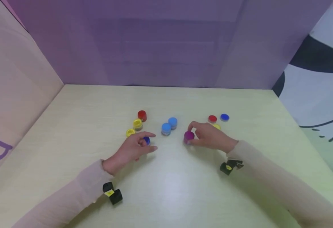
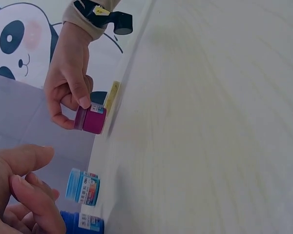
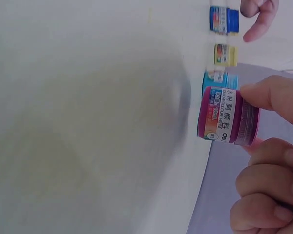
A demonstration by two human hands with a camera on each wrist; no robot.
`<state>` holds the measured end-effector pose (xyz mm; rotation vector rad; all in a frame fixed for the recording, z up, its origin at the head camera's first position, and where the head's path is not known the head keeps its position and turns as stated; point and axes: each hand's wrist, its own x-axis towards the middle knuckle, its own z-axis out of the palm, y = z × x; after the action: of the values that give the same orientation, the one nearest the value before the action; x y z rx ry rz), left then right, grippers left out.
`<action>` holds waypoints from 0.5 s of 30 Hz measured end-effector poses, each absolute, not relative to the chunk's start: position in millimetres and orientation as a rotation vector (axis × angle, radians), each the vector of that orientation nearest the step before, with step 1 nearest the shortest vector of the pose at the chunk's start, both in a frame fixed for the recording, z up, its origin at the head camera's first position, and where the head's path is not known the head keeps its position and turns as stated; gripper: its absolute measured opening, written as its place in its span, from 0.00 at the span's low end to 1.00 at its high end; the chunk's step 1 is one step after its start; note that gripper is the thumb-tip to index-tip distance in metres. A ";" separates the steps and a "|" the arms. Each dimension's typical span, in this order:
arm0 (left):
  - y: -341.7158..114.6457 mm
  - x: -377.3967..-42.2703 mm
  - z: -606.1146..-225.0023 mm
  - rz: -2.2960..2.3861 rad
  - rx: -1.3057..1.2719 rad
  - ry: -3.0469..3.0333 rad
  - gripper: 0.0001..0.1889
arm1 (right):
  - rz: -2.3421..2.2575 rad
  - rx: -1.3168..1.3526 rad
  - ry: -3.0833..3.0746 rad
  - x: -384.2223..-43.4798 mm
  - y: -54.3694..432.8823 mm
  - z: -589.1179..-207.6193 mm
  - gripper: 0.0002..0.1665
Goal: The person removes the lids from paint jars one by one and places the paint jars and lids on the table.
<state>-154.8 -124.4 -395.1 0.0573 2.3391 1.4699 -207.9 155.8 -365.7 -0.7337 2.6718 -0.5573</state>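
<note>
My right hand [image 1: 212,136] pinches a magenta paint jar [image 3: 224,116] between thumb and index finger, close over the table. Its printed label faces the right wrist camera. To the left, my left hand [image 1: 130,148] holds nothing; thumb and index finger are spread apart while the other fingers bend loosely. A dark blue paint jar [image 2: 90,223] stands right beside those fingers, partly hidden by them in the head view. Between the hands and a little farther back are two light blue jars [image 1: 166,129], close together.
Behind the left hand, a red jar [image 1: 142,116] and yellow jars [image 1: 138,124] form a slanting row. Beyond the right hand lie a red lid [image 1: 212,119], a blue lid [image 1: 224,117] and a partly covered yellow lid [image 1: 217,126]. A purple panel [image 1: 166,50] borders the table's back edge.
</note>
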 end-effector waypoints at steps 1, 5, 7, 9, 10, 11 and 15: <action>-123.4 -154.2 -395.4 1.469 0.069 2.338 0.26 | -0.559 -0.746 2.666 -206.0 155.1 -365.7 0.22; -117.9 -152.2 -395.9 1.465 0.112 2.339 0.25 | -0.572 -0.790 2.642 -199.1 151.5 -364.5 0.21; -114.8 -151.2 -395.9 1.465 0.134 2.336 0.24 | -0.575 -0.811 2.632 -196.6 150.0 -364.2 0.21; -111.0 -150.9 -396.4 1.455 0.142 2.335 0.24 | -0.584 -0.830 2.619 -194.5 148.4 -364.1 0.21; -109.1 -150.9 -396.6 1.452 0.142 2.329 0.23 | -0.584 -0.840 2.615 -193.7 147.7 -364.3 0.21; -107.1 -151.0 -397.2 1.445 0.140 2.325 0.23 | -0.588 -0.844 2.610 -192.8 146.9 -364.4 0.21; -99.8 -152.0 -399.8 1.419 0.134 2.297 0.23 | -0.602 -0.854 2.589 -188.9 144.5 -365.0 0.20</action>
<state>-152.0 -99.8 -399.8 0.1338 2.2970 1.4185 -188.9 144.5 -365.0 -0.8539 2.5890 -0.6025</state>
